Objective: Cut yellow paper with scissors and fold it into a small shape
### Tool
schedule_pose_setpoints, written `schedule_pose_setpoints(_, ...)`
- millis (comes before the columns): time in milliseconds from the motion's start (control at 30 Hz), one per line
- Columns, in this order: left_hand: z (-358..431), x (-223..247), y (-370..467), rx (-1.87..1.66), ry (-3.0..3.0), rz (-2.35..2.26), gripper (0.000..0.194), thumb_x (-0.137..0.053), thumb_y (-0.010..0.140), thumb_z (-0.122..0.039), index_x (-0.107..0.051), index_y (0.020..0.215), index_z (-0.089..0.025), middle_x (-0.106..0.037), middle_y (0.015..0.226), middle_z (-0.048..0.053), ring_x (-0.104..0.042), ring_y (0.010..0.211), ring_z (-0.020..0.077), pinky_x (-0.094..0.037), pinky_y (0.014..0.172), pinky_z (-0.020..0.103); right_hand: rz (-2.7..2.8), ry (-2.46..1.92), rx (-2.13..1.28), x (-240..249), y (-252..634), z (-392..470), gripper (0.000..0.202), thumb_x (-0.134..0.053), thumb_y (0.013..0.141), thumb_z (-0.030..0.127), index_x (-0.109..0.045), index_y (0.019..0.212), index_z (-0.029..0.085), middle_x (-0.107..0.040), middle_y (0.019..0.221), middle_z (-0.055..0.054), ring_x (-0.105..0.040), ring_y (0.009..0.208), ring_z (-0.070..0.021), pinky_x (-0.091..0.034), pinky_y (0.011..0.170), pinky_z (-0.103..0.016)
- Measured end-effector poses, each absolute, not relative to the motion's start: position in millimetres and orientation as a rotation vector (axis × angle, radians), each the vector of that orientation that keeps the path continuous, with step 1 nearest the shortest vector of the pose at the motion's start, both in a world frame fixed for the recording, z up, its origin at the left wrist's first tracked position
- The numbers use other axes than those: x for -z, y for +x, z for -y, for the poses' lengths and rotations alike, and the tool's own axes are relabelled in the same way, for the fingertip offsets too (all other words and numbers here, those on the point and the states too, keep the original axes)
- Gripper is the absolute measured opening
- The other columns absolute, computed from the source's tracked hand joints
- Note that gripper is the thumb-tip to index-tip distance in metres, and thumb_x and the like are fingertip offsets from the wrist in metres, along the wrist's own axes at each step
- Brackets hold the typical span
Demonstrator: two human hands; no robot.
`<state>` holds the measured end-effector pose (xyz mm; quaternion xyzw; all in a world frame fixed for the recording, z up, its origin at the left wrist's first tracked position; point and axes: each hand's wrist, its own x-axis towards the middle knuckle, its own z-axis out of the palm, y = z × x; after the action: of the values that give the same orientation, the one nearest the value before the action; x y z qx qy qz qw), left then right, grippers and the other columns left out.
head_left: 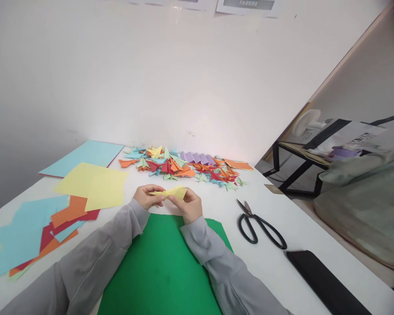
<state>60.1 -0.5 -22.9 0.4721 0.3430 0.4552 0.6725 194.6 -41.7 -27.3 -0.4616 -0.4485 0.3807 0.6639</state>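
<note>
A small folded piece of yellow paper (pixel 176 191) is held between both hands, above the far edge of a green sheet (pixel 160 267). My left hand (pixel 147 196) pinches its narrow left end between thumb and fingers. On the wider right end, my right hand (pixel 189 205) is closed with the thumb in front. Just beyond the hands lies a pile of small folded paper shapes (pixel 167 166) in orange, red, blue, green and yellow, with a purple pleated strip (pixel 197 158) at its back.
Yellow sheets (pixel 105 188), blue sheets (pixel 26 227) and orange pieces (pixel 68 210) lie at the left, a large blue sheet (pixel 85 157) behind them. Black-handled scissors (pixel 254 221) and a black flat object (pixel 325 282) rest at the right. A metal-framed stand (pixel 298 162) is beyond the table.
</note>
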Motion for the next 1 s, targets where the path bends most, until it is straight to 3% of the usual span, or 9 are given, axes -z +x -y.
schedule_pose_setpoints(133,3.7,22.5,61.7,-1.013,1.035,-0.724,0.040,-0.082,0.036,-0.025,-0.061,0.068,-0.011,-0.065,0.056,0.003,-0.057,0.040,0.0125,-0.046,0.041,0.022,1.041,-1.067,-0.947,26.6,194.0,44.4,0.028,-0.076,0.048,0.030,-0.062,0.068,0.016,-0.062,0.063,0.001,-0.052,0.055,-0.0116,-0.043,0.056,-0.026)
schedule_pose_setpoints(367,2.0,27.2,63.0,-1.011,1.038,-0.696,0.042,-0.082,0.039,-0.027,-0.061,0.071,-0.009,-0.064,0.052,0.005,-0.060,0.044,0.0158,-0.050,0.045,0.026,1.086,-1.160,-0.989,21.0,194.5,47.6,0.025,-0.072,0.052,0.038,-0.063,0.057,0.015,-0.056,0.047,0.002,-0.044,0.039,-0.0087,-0.038,0.039,-0.023)
schedule_pose_setpoints(500,1.4,28.0,64.1,-0.999,1.033,-0.672,0.043,-0.081,0.040,-0.028,-0.061,0.073,-0.008,-0.064,0.052,0.007,-0.062,0.050,0.0185,-0.051,0.044,0.027,1.026,-1.162,-0.949,20.3,194.2,47.1,0.024,-0.072,0.051,0.037,-0.061,0.056,0.015,-0.054,0.044,0.003,-0.043,0.037,-0.0078,-0.036,0.038,-0.022)
schedule_pose_setpoints(1000,4.9,21.7,64.0,-0.967,1.074,-0.732,0.046,-0.081,0.041,-0.033,-0.060,0.073,-0.008,-0.062,0.047,0.004,-0.059,0.042,0.0159,-0.050,0.041,0.026,0.958,-1.232,-0.955,17.7,189.7,49.9,0.029,-0.072,0.048,0.039,-0.058,0.058,0.016,-0.054,0.043,0.003,-0.044,0.035,-0.0088,-0.036,0.034,-0.022)
